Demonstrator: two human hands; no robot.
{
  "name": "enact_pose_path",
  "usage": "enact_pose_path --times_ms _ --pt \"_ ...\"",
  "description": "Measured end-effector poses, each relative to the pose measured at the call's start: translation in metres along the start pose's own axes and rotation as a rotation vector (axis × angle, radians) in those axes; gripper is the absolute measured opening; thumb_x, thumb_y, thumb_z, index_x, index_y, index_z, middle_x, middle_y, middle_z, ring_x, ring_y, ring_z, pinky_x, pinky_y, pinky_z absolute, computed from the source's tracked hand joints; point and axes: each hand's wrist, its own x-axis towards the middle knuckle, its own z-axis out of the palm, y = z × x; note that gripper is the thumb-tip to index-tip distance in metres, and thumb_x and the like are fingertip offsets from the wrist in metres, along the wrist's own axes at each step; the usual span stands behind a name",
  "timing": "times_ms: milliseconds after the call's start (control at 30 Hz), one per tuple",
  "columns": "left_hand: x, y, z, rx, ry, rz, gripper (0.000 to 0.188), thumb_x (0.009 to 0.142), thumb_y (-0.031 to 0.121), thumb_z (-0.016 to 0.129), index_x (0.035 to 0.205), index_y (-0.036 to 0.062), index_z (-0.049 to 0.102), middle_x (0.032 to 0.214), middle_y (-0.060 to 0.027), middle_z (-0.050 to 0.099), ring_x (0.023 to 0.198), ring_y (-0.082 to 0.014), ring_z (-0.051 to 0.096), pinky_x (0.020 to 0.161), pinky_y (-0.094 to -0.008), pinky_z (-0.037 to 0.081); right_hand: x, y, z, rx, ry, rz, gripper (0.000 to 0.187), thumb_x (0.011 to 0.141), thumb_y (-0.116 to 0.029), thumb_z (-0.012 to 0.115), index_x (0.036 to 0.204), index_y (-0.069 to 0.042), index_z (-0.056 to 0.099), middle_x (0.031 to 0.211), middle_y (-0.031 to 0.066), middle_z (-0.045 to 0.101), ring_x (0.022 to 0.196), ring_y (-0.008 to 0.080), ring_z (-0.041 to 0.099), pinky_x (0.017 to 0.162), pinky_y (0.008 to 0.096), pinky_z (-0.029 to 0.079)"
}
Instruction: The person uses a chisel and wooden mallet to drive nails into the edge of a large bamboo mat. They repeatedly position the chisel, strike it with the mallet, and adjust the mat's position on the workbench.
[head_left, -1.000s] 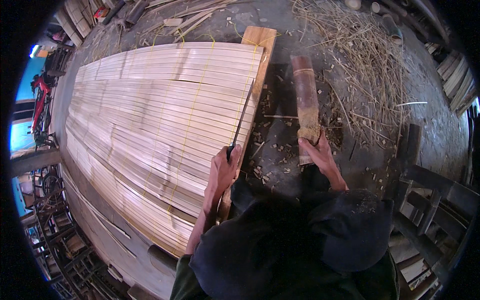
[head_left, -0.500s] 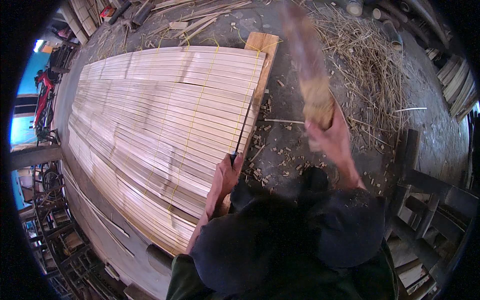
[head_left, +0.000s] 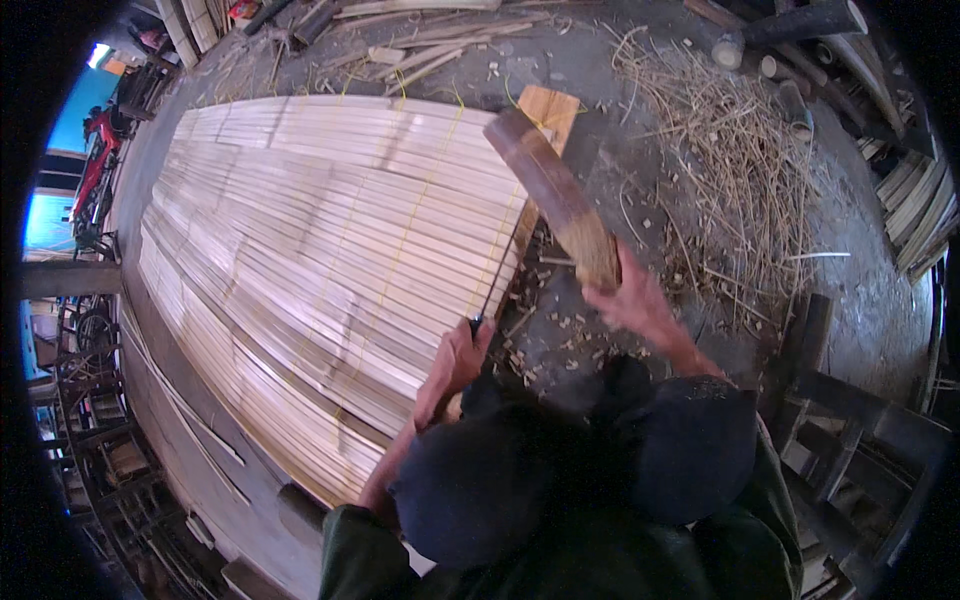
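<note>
A wide mat of pale bamboo slats (head_left: pixel 330 230), tied across with yellow strings, covers the floor to the left. Under its right edge runs a wooden board (head_left: pixel 553 104), its far end showing. My left hand (head_left: pixel 456 362) is closed round the dark handle of a long thin knife (head_left: pixel 497 275), whose blade lies along the slat ends near that edge. My right hand (head_left: pixel 643 300) grips the narrow end of a thick brown bamboo mallet (head_left: pixel 552 188). The mallet's broad end is over the mat's right edge, covering the far part of the blade; I cannot tell whether they touch.
Small cut slat ends (head_left: pixel 575 325) litter the floor right of the board. Beyond lies a heap of thin bamboo strips (head_left: pixel 745 150). Bamboo poles (head_left: pixel 800 25) lie at the far right, a dark wooden frame (head_left: pixel 850 430) at near right. A red motorcycle (head_left: pixel 97 160) stands at far left.
The mallet has swung down and left, from above the floor to over the mat's right edge. My left hand keeps its hold on the knife. The whole view has shifted slightly.
</note>
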Motion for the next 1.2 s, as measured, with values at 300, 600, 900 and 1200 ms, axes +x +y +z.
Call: enact_pose_path --times_ms 300,600,900,1200 --pt "-0.01 -0.013 0.035 0.118 0.11 -0.037 0.048 0.099 0.042 0.051 0.099 -0.0052 0.05 0.083 -0.0329 0.064 0.082 -0.0522 0.063 0.07 -0.0579 0.048 -0.013 -0.031 -0.014 0.394 0.031 0.184 0.091 0.077 -0.038 0.077 0.147 -0.006 0.029 0.116 0.026 0.063 0.108 0.0391 0.065 0.091 0.0471 0.051" --pt "-0.019 -0.024 0.005 0.002 0.009 -0.075 0.047 0.101 0.041 0.051 0.098 -0.0059 0.059 0.084 -0.0322 0.064 0.09 -0.047 0.065 0.073 -0.0512 0.048 0.017 -0.076 -0.095 0.351 0.256 0.107 0.093 0.073 -0.036 0.081 0.145 -0.001 0.033 0.119 0.0226 0.063 0.108 0.0323 0.065 0.093 0.0416 0.051" --pt "-0.023 -0.02 -0.006 -0.054 0.014 -0.051 0.05 0.1 0.043 0.052 0.091 -0.0061 0.055 0.077 -0.0342 0.061 0.083 -0.0521 0.062 0.065 -0.0552 0.047 0.029 -0.071 -0.09 0.462 0.529 -0.077 0.089 0.073 -0.035 0.083 0.143 -0.003 0.036 0.12 0.0203 0.061 0.109 0.0298 0.062 0.09 0.043 0.052" --pt "-0.026 -0.029 0.028 0.072 0.061 -0.143 0.047 0.097 0.045 0.055 0.101 -0.0023 0.051 0.082 -0.0343 0.064 0.085 -0.0523 0.063 0.071 -0.0576 0.048 -0.005 -0.04 -0.017 0.324 -0.111 0.192 0.094 0.077 -0.035 0.078 0.149 -0.004 0.025 0.123 0.0275 0.06 0.115 0.0383 0.061 0.094 0.0463 0.05"
